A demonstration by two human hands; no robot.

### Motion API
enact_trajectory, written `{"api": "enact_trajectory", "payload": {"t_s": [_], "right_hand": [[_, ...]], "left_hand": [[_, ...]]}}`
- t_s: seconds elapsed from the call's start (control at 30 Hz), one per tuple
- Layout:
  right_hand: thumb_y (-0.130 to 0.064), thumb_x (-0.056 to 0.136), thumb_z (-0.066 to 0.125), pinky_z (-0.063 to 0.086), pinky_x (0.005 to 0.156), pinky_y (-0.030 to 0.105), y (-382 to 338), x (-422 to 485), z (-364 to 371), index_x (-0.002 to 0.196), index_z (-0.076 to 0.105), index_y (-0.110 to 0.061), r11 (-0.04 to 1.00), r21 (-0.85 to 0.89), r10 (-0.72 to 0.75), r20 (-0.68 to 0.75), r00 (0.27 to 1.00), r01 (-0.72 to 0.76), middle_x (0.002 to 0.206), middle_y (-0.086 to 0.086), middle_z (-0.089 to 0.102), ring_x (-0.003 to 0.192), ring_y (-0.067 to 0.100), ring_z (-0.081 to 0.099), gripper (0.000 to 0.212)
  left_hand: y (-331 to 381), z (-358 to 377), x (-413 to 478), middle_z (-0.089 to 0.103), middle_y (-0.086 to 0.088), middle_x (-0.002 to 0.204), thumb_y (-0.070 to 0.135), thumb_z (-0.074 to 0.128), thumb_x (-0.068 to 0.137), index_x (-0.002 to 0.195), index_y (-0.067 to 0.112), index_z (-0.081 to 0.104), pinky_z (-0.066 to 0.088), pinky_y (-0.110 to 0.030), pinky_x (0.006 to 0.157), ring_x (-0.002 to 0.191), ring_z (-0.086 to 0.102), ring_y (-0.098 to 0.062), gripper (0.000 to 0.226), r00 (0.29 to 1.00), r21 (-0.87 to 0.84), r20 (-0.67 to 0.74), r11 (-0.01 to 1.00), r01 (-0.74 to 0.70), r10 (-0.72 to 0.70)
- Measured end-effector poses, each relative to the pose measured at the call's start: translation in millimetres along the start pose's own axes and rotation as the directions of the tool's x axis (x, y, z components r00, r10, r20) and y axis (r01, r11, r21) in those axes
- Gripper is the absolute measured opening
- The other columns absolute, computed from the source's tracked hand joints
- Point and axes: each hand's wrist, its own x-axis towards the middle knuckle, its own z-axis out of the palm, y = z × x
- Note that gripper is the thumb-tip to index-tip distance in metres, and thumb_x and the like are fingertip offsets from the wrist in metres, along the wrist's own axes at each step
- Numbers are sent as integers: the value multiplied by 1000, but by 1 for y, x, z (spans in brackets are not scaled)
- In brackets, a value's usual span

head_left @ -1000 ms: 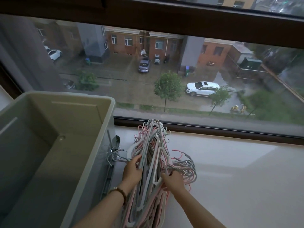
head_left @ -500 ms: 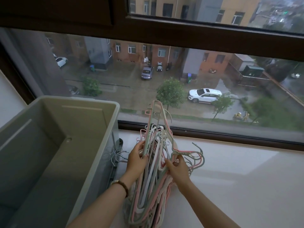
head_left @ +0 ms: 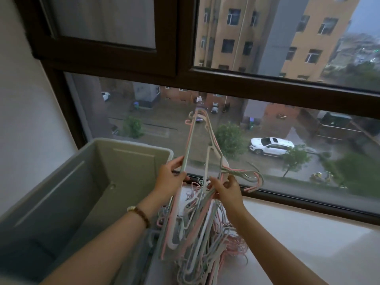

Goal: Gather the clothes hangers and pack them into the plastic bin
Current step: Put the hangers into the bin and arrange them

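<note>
A bundle of pink, white and grey-green clothes hangers (head_left: 193, 219) stands on end over the white sill, its top reaching up in front of the window. My left hand (head_left: 170, 177) grips the bundle's left edge. My right hand (head_left: 226, 190) grips its right side just below the hooks (head_left: 250, 177), which stick out to the right. More hangers lie tangled on the sill under the bundle. The grey plastic bin (head_left: 61, 192) stands open to the left, beside the bundle, with nothing visible inside.
The white sill (head_left: 298, 243) stretches to the right under a dark-framed window (head_left: 267, 87). A white wall (head_left: 24, 120) stands left of the bin. Outside the glass are buildings, trees and parked cars.
Both hands have lifted the hanger bundle upward off the sill, so its top now rises well above the bin's rim. The camera view has tilted up.
</note>
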Motion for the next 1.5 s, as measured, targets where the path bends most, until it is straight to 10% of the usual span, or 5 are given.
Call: {"api": "enact_trajectory", "payload": {"t_s": [0.3,0.67,1.17,1.5], "right_hand": [[-21,95,50,59,60,27,-7,-29,139,103,54,3,996,63,44,226,973,-59,82,15,71,67,17,71,25],[-20,96,47,50,96,48,112,-59,316,112,51,-6,925,68,380,-109,919,-374,107,15,65,104,29,63,22],[-14,98,44,57,53,22,211,-47,312,125,46,4,711,152,692,25,722,-686,115,22,60,81,21,64,33],[-30,98,44,48,87,38,267,-40,303,96,51,-14,514,-44,857,63,511,-857,85,5,59,78,18,58,18]], "left_hand": [[-2,-155,11,58,-8,124,-7,59,85,135,4,45,56,-18,55,53,65,-5,54,997,141,-46,988,69,-63],[-115,-272,49,67,-6,116,-3,58,85,124,10,58,54,-32,90,104,64,-18,42,978,412,139,907,85,-155],[-247,-280,55,56,-22,128,-1,64,83,128,-4,50,44,-30,96,120,54,-32,47,832,152,190,853,499,-521],[-303,-272,41,48,-26,135,0,54,90,132,-10,43,39,-29,95,126,48,-35,45,723,144,174,743,653,-669]]}}
